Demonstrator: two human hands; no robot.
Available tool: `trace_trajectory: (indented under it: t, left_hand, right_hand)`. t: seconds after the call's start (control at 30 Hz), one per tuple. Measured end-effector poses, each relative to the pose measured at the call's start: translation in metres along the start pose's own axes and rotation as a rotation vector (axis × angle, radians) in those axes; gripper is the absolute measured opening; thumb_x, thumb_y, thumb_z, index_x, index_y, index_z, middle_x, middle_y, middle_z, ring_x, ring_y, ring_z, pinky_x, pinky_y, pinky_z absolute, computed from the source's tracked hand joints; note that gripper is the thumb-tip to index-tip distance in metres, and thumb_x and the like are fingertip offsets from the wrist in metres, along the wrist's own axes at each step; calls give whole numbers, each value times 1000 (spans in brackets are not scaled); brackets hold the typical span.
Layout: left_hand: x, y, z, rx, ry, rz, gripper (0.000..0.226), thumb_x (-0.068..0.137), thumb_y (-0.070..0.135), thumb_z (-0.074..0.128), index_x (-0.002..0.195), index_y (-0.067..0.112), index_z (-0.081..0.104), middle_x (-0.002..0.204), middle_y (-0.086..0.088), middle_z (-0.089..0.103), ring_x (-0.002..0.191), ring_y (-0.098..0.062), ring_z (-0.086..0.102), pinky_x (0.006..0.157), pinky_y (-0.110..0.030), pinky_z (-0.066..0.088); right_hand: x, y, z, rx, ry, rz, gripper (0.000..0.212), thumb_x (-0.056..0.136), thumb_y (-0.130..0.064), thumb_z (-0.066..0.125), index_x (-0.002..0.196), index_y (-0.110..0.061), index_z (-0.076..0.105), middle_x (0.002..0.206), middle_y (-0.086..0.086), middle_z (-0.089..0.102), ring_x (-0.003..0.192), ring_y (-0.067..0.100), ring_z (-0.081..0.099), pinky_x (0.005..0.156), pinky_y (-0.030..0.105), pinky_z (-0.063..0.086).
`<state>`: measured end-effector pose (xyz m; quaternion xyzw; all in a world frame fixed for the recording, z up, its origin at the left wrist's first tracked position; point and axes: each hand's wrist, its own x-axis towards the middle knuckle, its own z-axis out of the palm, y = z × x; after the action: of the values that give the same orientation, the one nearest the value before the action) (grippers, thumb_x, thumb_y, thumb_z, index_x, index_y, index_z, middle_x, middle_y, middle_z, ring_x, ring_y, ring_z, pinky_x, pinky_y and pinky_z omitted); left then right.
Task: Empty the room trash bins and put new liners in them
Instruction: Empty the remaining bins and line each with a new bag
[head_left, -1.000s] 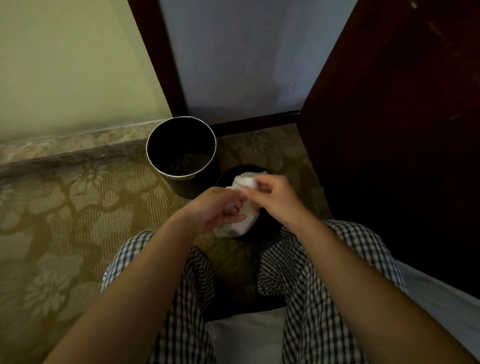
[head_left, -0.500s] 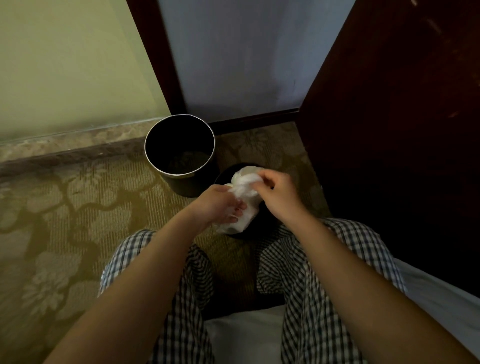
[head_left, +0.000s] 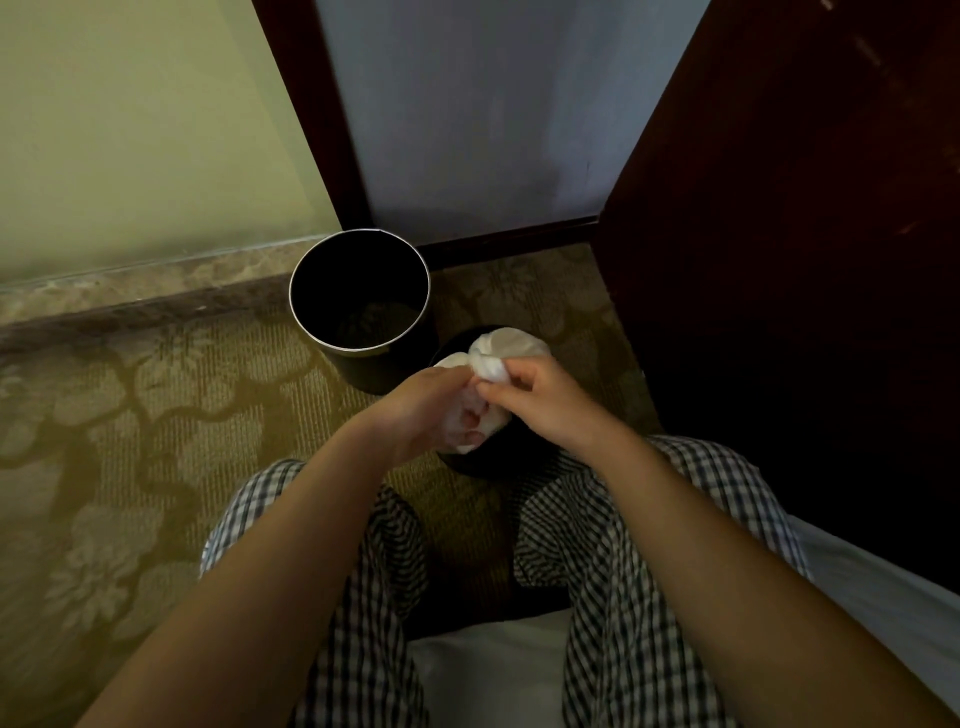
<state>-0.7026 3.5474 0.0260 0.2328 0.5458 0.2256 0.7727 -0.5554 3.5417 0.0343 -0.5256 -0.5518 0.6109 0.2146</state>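
Observation:
A round black trash bin (head_left: 311, 317) with a silver rim stands on the carpet by the wall, with no liner in it. A second dark bin (head_left: 488, 465) sits just right of it, mostly hidden under my hands. Over this second bin I hold a thin white plastic liner (head_left: 506, 343), bunched up. My left hand (head_left: 421, 410) grips its lower part, fingers inside the plastic. My right hand (head_left: 535, 395) pinches the upper fold between thumb and fingers.
Patterned olive carpet (head_left: 119, 426) covers the floor. A pale green wall with a stone skirting (head_left: 130, 280) runs at left, a dark door frame (head_left: 311, 119) behind the bins. Dark wooden furniture (head_left: 810, 260) rises close at right. My checked trouser legs (head_left: 363, 597) fill the foreground.
Both hands have worked the liner, spreading more white plastic out above the right hand. The hands stay over the second bin. The bins have not moved.

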Motion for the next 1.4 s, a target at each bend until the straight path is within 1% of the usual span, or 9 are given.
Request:
trace_trajectory:
  t: [0.23, 0.37, 0.47, 0.57, 0.7, 0.8, 0.93, 1.13, 1.4]
  left_hand:
    - [-2, -2, -4, 254, -99, 129, 22, 97, 16, 48, 86, 11, 67, 76, -3, 58, 64, -9, 53, 55, -20, 44]
    - [-2, 0, -5, 302, -103, 102, 11, 90, 14, 55, 84, 7, 61, 77, -8, 52, 62, -15, 49, 54, -24, 40]
    - [-2, 0, -1, 275, -49, 32, 21, 91, 17, 50, 72, 11, 52, 65, -6, 40, 53, -16, 35, 53, -26, 30]
    - [-4, 1, 3, 188, 20, 35, 23, 94, 21, 43, 78, 12, 56, 65, -1, 49, 54, -15, 43, 53, -26, 33]
    - [-12, -1, 0, 340, 4, 194, 30, 99, 23, 41, 75, 10, 54, 59, 2, 42, 44, -7, 42, 46, -22, 34]
    - [-21, 0, -5, 488, 44, 257, 30, 101, 24, 39, 80, 7, 52, 59, -6, 38, 38, -7, 37, 39, -16, 31]
    - [-34, -1, -17, 530, 143, 342, 32, 100, 23, 43, 77, 7, 58, 60, -4, 46, 50, -13, 44, 46, -21, 35]
    - [-61, -11, -23, 679, 233, 581, 32, 99, 17, 44, 69, 13, 54, 58, 7, 42, 49, 0, 40, 48, -12, 31]
    - [-65, -23, -43, 937, 386, 611, 15, 96, 24, 49, 98, 24, 65, 89, 5, 51, 89, -12, 46, 76, -25, 39]
  right_hand:
    - [6, -1, -11, 71, 471, 0, 10, 92, -11, 57, 92, -18, 64, 78, -11, 59, 76, 1, 56, 66, 16, 45]
    - [4, -1, -6, -24, 290, -58, 18, 96, -7, 49, 93, -12, 66, 48, -22, 55, 49, -9, 50, 49, 7, 35]
    - [5, 0, -1, -100, 145, 13, 23, 98, -13, 43, 88, -16, 63, 57, -9, 58, 50, -1, 52, 54, 20, 42]
    - [6, 7, -2, -179, 69, 85, 27, 98, -29, 42, 101, -14, 64, 89, 11, 67, 83, 16, 65, 77, 38, 51]
    - [1, 7, -7, -186, 41, 47, 37, 97, -37, 47, 101, -4, 63, 73, 5, 61, 65, -2, 59, 60, 25, 44]
    - [-3, 5, -13, -238, 29, -12, 36, 94, -38, 54, 94, -3, 62, 76, 5, 56, 67, 8, 54, 62, 27, 40]
    - [-13, 3, -22, -305, 29, -39, 23, 88, -40, 60, 101, -21, 61, 93, -3, 61, 90, 9, 59, 74, 28, 48]
    - [-28, -4, -27, -359, 35, -141, 4, 91, -24, 60, 91, -24, 64, 85, -11, 61, 81, -1, 56, 70, 17, 44]
    - [-17, -17, -25, -496, 43, -158, 9, 92, -25, 57, 98, -28, 63, 91, -13, 62, 85, -3, 56, 68, 15, 44]
